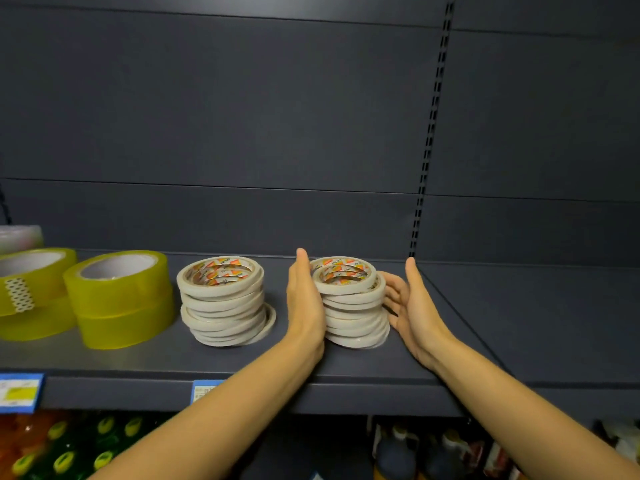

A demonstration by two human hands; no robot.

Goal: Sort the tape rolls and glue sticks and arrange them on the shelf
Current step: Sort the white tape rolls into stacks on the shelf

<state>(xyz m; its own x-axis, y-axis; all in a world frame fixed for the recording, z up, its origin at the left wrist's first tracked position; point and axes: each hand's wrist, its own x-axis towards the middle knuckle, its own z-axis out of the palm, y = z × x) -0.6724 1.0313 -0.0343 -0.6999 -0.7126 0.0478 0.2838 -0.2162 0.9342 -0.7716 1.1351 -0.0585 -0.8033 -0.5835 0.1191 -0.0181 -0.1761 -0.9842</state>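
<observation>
shelf: the dark grey metal shelf (346, 368) runs across in front of me, with a slotted upright at its back right.
yellow rolls: two stacks of wide, translucent yellow tape rolls (121, 299) stand at the left, two rolls high; the far-left stack is cut off by the edge.
left stack: a leaning pile of thin white tape rings with orange-printed cores (225, 303) stands just right of the yellow rolls, untouched.
right stack: a second pile of the same thin white rings (353, 306) stands between my palms, its top rings shifted off line.
left hand (304, 303): flat, fingers straight and together, palm pressed against the pile's left side.
right hand (412, 306): spread and loosely cupped at the pile's right side, fingertips at the rings; i cannot tell if they touch.
below: blue price labels (20, 393) on the shelf lip, dark bottles (394, 452) underneath.
</observation>
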